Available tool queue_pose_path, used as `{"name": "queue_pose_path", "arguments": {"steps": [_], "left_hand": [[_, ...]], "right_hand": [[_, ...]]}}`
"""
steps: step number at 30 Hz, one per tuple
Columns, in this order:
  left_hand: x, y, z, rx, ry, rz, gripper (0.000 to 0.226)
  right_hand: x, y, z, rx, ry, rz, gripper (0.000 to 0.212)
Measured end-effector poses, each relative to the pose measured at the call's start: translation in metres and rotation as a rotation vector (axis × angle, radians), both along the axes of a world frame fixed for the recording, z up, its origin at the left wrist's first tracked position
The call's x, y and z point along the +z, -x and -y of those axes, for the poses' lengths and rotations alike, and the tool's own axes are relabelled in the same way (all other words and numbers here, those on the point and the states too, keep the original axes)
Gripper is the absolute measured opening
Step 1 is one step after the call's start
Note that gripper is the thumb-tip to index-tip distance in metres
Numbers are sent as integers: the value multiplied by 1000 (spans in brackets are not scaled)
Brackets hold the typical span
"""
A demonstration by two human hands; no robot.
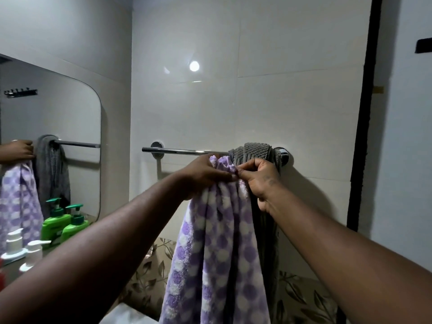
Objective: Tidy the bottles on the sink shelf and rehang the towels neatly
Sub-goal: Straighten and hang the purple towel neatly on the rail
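A purple and white checked towel (217, 249) hangs down in bunched folds just below the chrome towel rail (182, 150). My left hand (205, 174) grips its gathered top edge from the left. My right hand (261, 178) pinches the same edge from the right, fingertips touching the left hand's. A grey ribbed towel (253, 152) is draped over the right end of the rail, partly hidden behind my right hand and the purple towel. A green pump bottle (75, 224) and a white pump bottle (32, 253) stand on the sink shelf at lower left.
A rounded mirror (70, 113) on the left wall reflects the towels, a hand and the bottles. White tiled wall behind the rail, leaf-patterned tiles (145, 284) below. A black vertical frame (364, 113) stands at right. The sink's white rim (126, 316) shows at the bottom.
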State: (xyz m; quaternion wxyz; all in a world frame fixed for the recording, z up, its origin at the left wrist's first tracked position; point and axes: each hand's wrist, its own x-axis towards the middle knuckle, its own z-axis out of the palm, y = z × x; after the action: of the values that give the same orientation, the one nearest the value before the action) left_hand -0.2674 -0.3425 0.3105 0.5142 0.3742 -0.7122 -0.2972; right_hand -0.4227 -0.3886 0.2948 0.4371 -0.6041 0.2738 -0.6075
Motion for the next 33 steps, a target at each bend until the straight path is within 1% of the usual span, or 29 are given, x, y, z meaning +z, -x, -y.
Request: {"name": "queue_pose_path", "arguments": {"steps": [1, 2, 3, 4, 6, 8, 9, 10, 12, 14, 15, 16, 17, 20, 22, 24, 25, 26, 27, 29, 30, 31, 33], "left_hand": [[0, -1, 0, 47, 17, -16, 17], [0, -2, 0, 104, 36, -29, 15], [1, -2, 0, 161, 58, -47, 13], [3, -2, 0, 218, 86, -70, 17], [8, -4, 2, 302, 117, -188, 22], [13, -11, 3, 337, 113, -325, 19], [14, -16, 3, 336, 91, -346, 18], [13, -19, 2, 304, 66, -321, 16], [7, -18, 2, 143, 22, -186, 12], [1, -10, 1, -34, -72, -40, 6], [-2, -6, 2, -75, -113, 22, 13], [-3, -2, 2, -81, -131, 66, 23], [-4, 0, 3, -58, -130, 72, 29], [-1, -4, 2, 107, -40, -23, 24], [2, -9, 2, 204, -8, -123, 24], [4, -14, 3, 288, 18, -215, 20], [5, -17, 3, 316, 23, -237, 17], [5, -18, 2, 318, 18, -231, 16], [4, -20, 2, 287, -8, -193, 20], [-1, -16, 3, 166, -88, -35, 32], [-4, -11, 1, 113, -105, 25, 33], [-6, -5, 1, 88, -99, 33, 34], [-7, 3, 3, 99, -62, -35, 35]], "right_hand": [[1, 1, -1, -8, 3, -23, 24], [1, 3, -2, 28, -16, -38, 22], [-1, 4, -4, 112, -64, -34, 19], [-4, 6, -5, 222, -128, -33, 15], [-13, 13, -8, 387, -218, -107, 12], [-22, 22, -7, 429, -214, -202, 12], [-24, 25, -7, 401, -199, -191, 10], [-23, 26, -6, 338, -181, -143, 9], [-18, 23, -4, 180, -121, -50, 14], [-8, 14, -4, 107, -40, -52, 17], [-5, 8, -4, 94, -14, -71, 17], [-2, 5, -5, 83, -1, -81, 17], [0, 4, -5, 70, -1, -87, 18], [-2, 17, -2, 76, -36, -149, 18], [-10, 28, 1, 115, -47, -271, 12], [-18, 34, 2, 132, -46, -405, 9], [-21, 35, 2, 128, -47, -435, 8], [-22, 34, 2, 112, -45, -432, 5], [-22, 32, 0, 82, -40, -401, 6], [-18, 25, -2, 28, -4, -329, 15], [-14, 20, -2, -9, 48, -347, 20], [-10, 15, -3, -49, 107, -392, 24], [-4, 7, -3, -127, 154, -432, 28]]}}
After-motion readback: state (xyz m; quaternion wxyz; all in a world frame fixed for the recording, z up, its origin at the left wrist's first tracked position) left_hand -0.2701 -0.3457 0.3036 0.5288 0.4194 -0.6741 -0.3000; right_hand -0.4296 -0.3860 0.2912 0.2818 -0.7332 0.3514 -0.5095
